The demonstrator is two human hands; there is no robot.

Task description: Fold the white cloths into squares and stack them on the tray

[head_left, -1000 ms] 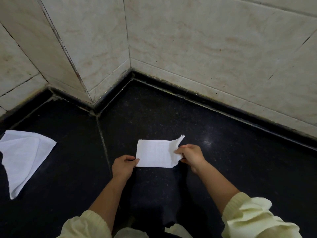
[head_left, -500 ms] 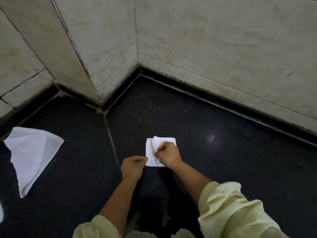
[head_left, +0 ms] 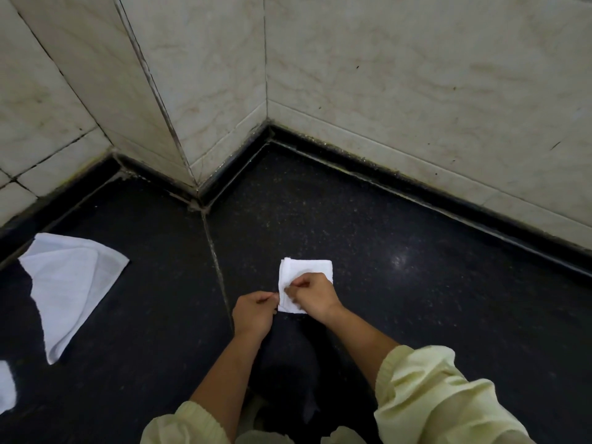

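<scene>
1. Surface (head_left: 400,315): dark, speckled, polished stone. One pale glare spot (head_left: 398,260) sits right of centre
2. A grouted seam (head_left: 217,267) runs from the far corner toward the near edge and splits the surface into L and R slabs
3. Room: beige marbled wall tiles (head_left: 416,91) close off the far side. The walls jog in and out, making an inner corner and an outer corner. A black skirting strip (head_left: 416,200) runs along the base, with grimy grout at the joints
4. Folded white cloth (head_left: 309,270): a small square lying flat on the R slab, just R of the seam and nearer the near edge than the far one
5. R hand (head_left: 315,294) lies over the cloth's near half. Fingers curled, thumb + forefinger pinching the cloth at its L edge
6. L hand (head_left: 254,310) is just beside the cloth's L edge. Fingers curled, tips at that edge; can't tell if it really has hold of the fabric
7. Second white cloth (head_left: 70,283): loosely folded, pointed shape, lying on the L slab by the L edge, well apart from the hands
8. Another white scrap (head_left: 6,390) sits at the L edge, nearer and cut off by the frame
9. Pale yellow sleeves (head_left: 432,395) are pushed up both forearms
</scene>
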